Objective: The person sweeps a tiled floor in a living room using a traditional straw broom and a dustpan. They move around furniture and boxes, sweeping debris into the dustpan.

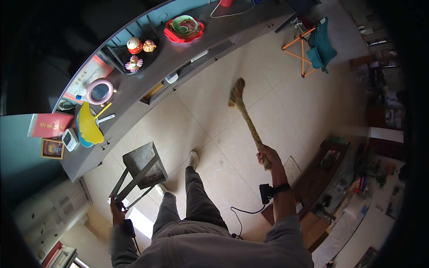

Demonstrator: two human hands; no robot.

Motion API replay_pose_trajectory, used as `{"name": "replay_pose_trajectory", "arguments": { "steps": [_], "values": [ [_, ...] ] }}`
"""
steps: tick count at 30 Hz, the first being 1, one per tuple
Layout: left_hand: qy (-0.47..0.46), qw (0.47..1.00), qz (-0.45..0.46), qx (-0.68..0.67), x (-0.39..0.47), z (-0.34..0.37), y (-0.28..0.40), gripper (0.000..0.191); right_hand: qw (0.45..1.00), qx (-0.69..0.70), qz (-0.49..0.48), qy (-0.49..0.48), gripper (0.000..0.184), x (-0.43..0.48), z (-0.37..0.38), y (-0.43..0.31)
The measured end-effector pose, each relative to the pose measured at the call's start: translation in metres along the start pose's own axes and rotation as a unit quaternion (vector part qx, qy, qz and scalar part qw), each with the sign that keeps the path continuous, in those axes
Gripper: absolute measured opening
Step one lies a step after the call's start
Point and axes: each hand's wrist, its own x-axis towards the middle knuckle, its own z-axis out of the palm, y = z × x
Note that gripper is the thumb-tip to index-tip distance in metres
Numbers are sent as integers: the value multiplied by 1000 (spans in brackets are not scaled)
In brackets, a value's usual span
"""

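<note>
My right hand (272, 158) is wrapped around the handle of a straw hand broom (250, 124). The broom slants away from me, with its bristle head over the tiled floor (219, 110); I cannot tell whether the bristles touch the tiles. On the other side, my left hand (117, 210) grips the top of the handle of a metal dustpan (139, 163). The pan hangs in front of my left foot, its open tray facing up with scuffed grey metal inside. Faint dark specks lie on the tiles between the broom and my right foot.
A long grey TV cabinet (134, 95) curves along the left and far side, bearing a red tray (192, 39), hand fans (90, 124) and ornaments. Beyond the broom stands a teal folding stool (321, 50). A dark wooden table (321, 171) is at right. A black cable (240, 217) hangs near my right side.
</note>
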Motion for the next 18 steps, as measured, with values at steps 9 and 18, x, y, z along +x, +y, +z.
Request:
{"name": "replay_pose_trajectory", "arguments": {
  "steps": [9,18],
  "values": [
    [-139,988,61,14,-22,61,23,14,980,112,48,-159,18,88,30,-45],
    [-209,901,221,311,-33,96,45,83,999,-11,10,45,17,23,-85,-6]
  ]
}}
